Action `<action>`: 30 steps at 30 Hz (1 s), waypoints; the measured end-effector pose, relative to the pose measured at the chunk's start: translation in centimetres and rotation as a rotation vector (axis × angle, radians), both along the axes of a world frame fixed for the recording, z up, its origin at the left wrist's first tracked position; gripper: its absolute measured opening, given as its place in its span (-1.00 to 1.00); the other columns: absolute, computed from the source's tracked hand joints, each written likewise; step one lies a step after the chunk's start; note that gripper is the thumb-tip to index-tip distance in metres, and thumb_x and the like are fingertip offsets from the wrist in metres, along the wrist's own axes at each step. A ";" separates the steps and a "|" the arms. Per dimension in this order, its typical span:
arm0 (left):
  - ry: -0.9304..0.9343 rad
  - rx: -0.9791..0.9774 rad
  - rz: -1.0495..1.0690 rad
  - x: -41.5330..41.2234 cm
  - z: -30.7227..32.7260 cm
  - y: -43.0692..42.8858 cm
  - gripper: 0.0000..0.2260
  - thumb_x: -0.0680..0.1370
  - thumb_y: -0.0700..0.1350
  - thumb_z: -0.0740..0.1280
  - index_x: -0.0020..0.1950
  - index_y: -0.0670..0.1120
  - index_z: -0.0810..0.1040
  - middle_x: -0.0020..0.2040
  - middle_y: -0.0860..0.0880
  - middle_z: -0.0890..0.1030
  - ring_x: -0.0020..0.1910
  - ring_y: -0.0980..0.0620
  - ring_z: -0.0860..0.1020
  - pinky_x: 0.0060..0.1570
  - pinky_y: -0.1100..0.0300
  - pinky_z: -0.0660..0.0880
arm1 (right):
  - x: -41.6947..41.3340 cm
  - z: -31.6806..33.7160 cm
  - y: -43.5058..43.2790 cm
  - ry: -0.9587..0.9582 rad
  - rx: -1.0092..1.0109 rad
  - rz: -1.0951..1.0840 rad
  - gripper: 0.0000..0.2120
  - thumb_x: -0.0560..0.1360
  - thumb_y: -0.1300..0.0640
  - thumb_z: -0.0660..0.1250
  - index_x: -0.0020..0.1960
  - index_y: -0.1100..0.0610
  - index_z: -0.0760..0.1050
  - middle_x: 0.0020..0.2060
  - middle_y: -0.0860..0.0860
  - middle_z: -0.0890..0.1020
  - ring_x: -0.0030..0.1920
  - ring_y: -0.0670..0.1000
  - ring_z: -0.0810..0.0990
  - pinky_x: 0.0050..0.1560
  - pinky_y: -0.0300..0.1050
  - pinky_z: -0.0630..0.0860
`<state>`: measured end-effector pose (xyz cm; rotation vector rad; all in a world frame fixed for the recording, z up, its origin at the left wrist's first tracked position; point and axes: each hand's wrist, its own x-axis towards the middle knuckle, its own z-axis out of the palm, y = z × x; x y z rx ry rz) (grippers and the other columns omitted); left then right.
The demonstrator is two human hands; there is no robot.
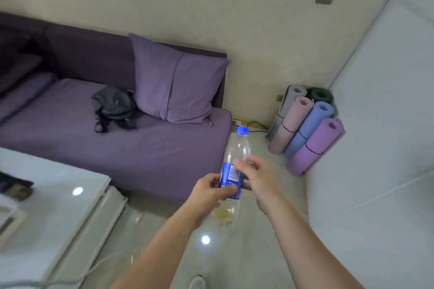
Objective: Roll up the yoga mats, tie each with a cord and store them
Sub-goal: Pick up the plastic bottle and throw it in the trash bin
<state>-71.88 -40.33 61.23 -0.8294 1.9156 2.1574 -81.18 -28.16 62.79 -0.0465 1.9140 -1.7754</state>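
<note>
One head-worn wide-angle camera looks forward and down. The sofa [117, 148] fills the left; the mats [310, 129] stand farther off, centre right.

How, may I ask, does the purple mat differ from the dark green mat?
The purple mat stands in front, full length showing; the dark green mat stands behind, only its top visible. A black cord rings the purple mat; none shows on the dark green mat. Both are rolled.

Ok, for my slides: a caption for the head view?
Left hand grips a plastic bottle, right hand beside it; rolled mats lean in the corner.
</note>
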 end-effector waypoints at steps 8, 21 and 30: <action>0.021 0.048 0.533 15.3 -0.1 -2.8 -0.84 0.49 -0.23 0.48 -0.01 -0.05 0.57 -0.16 -0.02 0.63 -0.35 0.20 0.58 -0.38 0.39 0.44 | 10.7 -0.6 -9.7 0.059 -0.013 0.503 -0.79 0.47 0.13 0.47 0.07 0.14 0.58 -0.14 0.12 0.71 -0.23 0.02 0.69 -0.27 -0.11 0.58; 0.065 0.120 1.231 37.6 -1.3 -7.1 -0.59 0.37 -0.08 0.56 0.14 -0.15 0.55 -0.01 -0.11 0.70 -0.19 0.07 0.61 -0.25 0.22 0.44 | 34.0 -1.1 -23.1 0.052 0.036 1.085 -0.49 0.48 0.10 0.48 0.35 0.23 0.43 0.01 0.03 0.63 -0.22 -0.17 0.69 -0.31 -0.36 0.53; 0.085 0.115 1.464 52.0 -3.7 -13.9 -0.71 0.45 -0.22 0.49 0.13 -0.21 0.56 -0.06 -0.15 0.68 -0.37 0.17 0.59 -0.47 0.41 0.40 | 49.7 -1.5 -32.1 0.049 0.097 1.333 -0.45 0.50 0.05 0.45 0.40 0.23 0.38 0.07 0.09 0.63 -0.06 0.01 0.69 -0.18 -0.17 0.60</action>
